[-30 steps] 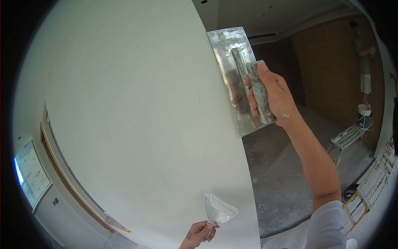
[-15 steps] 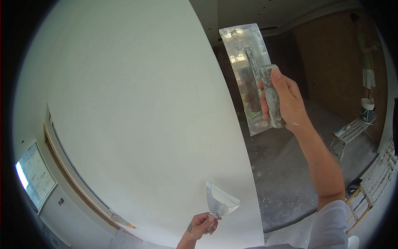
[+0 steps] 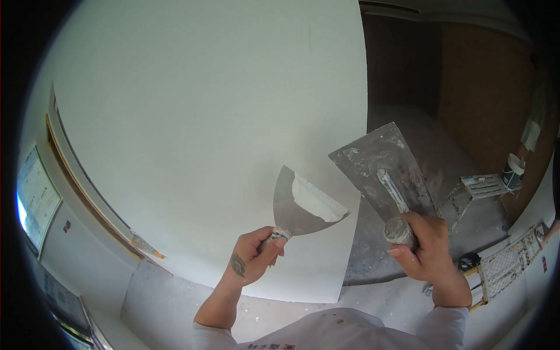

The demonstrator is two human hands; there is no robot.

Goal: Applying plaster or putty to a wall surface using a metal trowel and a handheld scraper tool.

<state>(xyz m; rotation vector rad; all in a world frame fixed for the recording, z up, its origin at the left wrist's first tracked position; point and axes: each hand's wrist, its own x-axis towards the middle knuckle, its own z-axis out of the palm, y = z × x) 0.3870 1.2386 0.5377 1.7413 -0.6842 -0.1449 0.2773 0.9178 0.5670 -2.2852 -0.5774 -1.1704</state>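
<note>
My left hand (image 3: 256,256) is closed round the short handle of a wide putty knife (image 3: 286,201). White filler (image 3: 315,198) lies in a thick patch along the blade's outer edge. In my right hand (image 3: 429,248) is a plastering trowel (image 3: 379,163), gripped by its round handle, its rectangular steel blade smeared with dried filler. The trowel's blade is raised just right of the putty knife, and a gap shows between the two tools. Both are in front of a smooth white wall (image 3: 192,146), whose right edge passes behind the trowel.
At the right, a spattered step bench (image 3: 481,185) carries a bucket (image 3: 513,170), with a person (image 3: 532,125) dimly seen beside it. A yellow-framed mesh platform (image 3: 513,259) stands lower right, near a dark round object (image 3: 468,261). A framed panel (image 3: 38,198) is at far left.
My right hand has brought the trowel down from high up and turned it. My left hand has risen with the putty knife, so the two tools are now close together. The view has shifted.
</note>
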